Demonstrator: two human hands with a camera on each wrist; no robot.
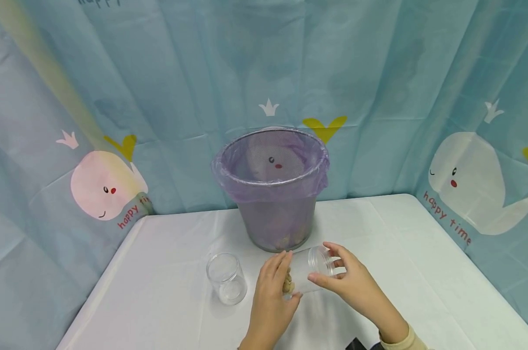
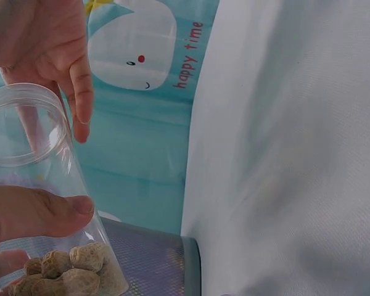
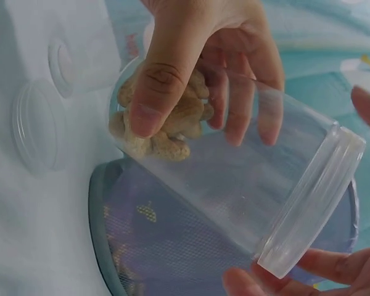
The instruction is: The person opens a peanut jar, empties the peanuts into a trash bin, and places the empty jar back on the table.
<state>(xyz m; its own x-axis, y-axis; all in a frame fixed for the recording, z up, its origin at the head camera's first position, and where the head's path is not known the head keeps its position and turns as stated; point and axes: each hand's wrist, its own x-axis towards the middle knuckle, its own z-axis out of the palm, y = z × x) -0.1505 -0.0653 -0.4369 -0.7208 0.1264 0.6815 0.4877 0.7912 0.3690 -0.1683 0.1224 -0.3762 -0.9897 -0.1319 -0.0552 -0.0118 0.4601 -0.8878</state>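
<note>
A clear plastic jar [image 1: 304, 267] lies tilted on its side above the table, with several peanuts [image 3: 166, 123] gathered at its base. My left hand [image 1: 271, 296] grips the jar round that base end, thumb on one side and fingers on the other. At the opposite end is a thick clear rim [image 3: 311, 203]; whether a lid sits on it is hard to tell. My right hand [image 1: 349, 277] is spread round this rim end. Its fingers look fairly straight in the left wrist view, and the right wrist view shows a gap between one digit and the rim.
A second clear jar [image 1: 227, 279] stands upright on the white table [image 1: 167, 272], left of my hands. Behind them is a mesh bin [image 1: 281, 218] lined with a purple bag [image 1: 229, 184]. A blue whale-print curtain [image 1: 194, 97] hangs round the table.
</note>
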